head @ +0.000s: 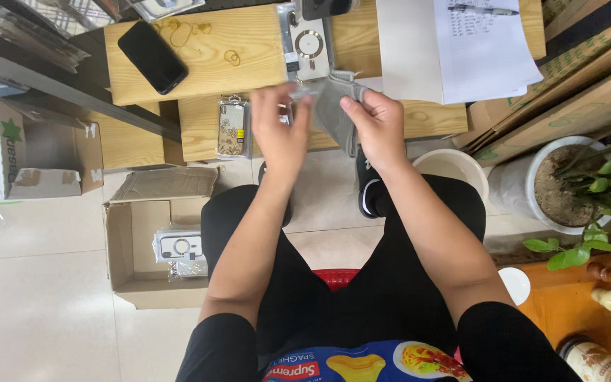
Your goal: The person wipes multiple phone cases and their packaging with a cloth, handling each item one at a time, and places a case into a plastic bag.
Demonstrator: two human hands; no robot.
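Observation:
My left hand [279, 131] and my right hand [376, 125] both hold a thin grey plastic bag [332, 106] in front of me, just above the near edge of a low wooden table [249, 42]. The left fingers pinch its left corner. The right thumb and fingers grip its right side, and the bag hangs down between the hands. Under the left hand a packaged phone case with a gold pattern [233, 129] lies on the lower wooden step. Another clear phone case in its packet [309, 46] lies on the table right behind the bag.
A black phone [152, 56] and a few rubber bands [232, 57] lie on the table, with paper sheets [461, 46] to the right. An open cardboard box [139, 247] with packaged cases stands on the floor at left. A white bucket [454, 168] and a potted plant [567, 185] stand at right.

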